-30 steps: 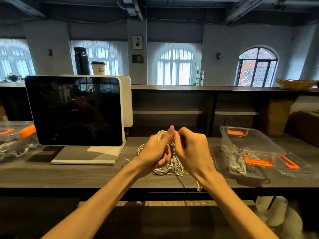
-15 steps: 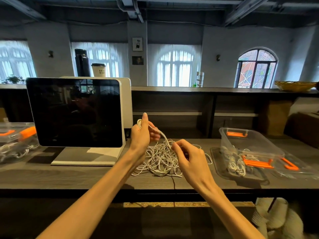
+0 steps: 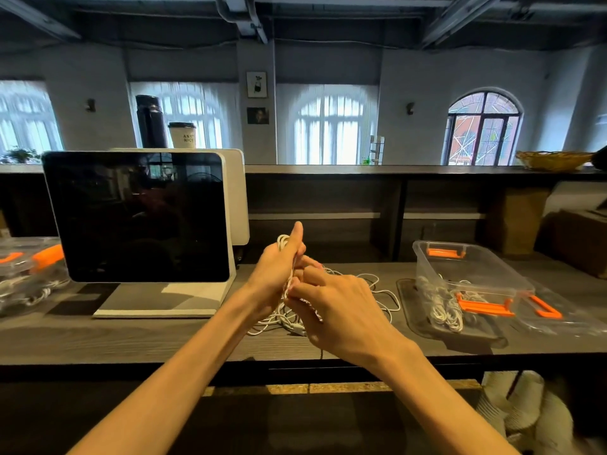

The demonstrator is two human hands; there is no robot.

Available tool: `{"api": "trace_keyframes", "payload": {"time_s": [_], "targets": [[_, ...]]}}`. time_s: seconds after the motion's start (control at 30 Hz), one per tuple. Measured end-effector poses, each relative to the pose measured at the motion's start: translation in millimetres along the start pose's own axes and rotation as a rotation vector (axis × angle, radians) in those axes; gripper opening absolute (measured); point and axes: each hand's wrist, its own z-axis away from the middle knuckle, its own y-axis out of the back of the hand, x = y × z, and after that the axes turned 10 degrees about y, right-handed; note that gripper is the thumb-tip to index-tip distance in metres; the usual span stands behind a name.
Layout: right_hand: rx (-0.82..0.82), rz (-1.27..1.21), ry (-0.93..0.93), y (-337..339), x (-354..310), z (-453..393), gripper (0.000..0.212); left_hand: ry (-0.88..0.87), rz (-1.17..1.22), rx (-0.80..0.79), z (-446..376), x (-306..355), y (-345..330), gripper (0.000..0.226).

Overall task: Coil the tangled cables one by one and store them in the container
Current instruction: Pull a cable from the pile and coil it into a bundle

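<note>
Cables [image 3: 331, 300] in white lie tangled in a loose heap on the table [image 3: 131, 336], dead centre in front of us, with stray loops trailing out toward 3 o'clock. We hold one strand of that heap up off the pile: our left hand [image 3: 276, 274] has its fingers curled round a small bundle of loops, thumb pointing straight up, and a white loop shows just above the fist. Our right hand [image 3: 331, 303] sits touching the left, its fingers [image 3: 308, 270] bent in and pinching the same strand against the bundle.

We judge the step in hand to be winding a single cable into a coil. The next move calls for feeding more slack from the heap round the left hand without dragging the other strands along, then carrying the finished coil to the clear container [image 3: 473, 270] with orange latches at 3 o'clock, where a few white coils already lie.

At 10 o'clock stands a dark touchscreen monitor [image 3: 138, 215]; behind it a paper cup [image 3: 182, 135] bears print starting "AN" over "NIC", the rest hidden from us
</note>
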Motion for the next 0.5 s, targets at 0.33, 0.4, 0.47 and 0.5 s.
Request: {"api": "trace_keyframes", "payload": {"time_s": [0.33,0.4,0.47,0.5], "targets": [[0.193,-0.482,-0.303,25.4,16.8,-12.6,0.032,0.238,-0.127,-0.556,8.1,-4.0,18.5,0.090],[0.185,-0.552,-0.326,28.8,17.1,-12.4,0.022,0.243,-0.102,-0.719,9.2,-5.0,25.2,0.087],[0.195,-0.575,-0.333,31.6,18.7,-12.0,0.015,0.229,-0.126,-0.862,9.8,-3.1,31.8,0.069],[0.183,-0.574,-0.336,32.1,20.2,-11.8,0.014,0.210,-0.163,-0.901,9.7,-2.1,33.6,0.052]]}}
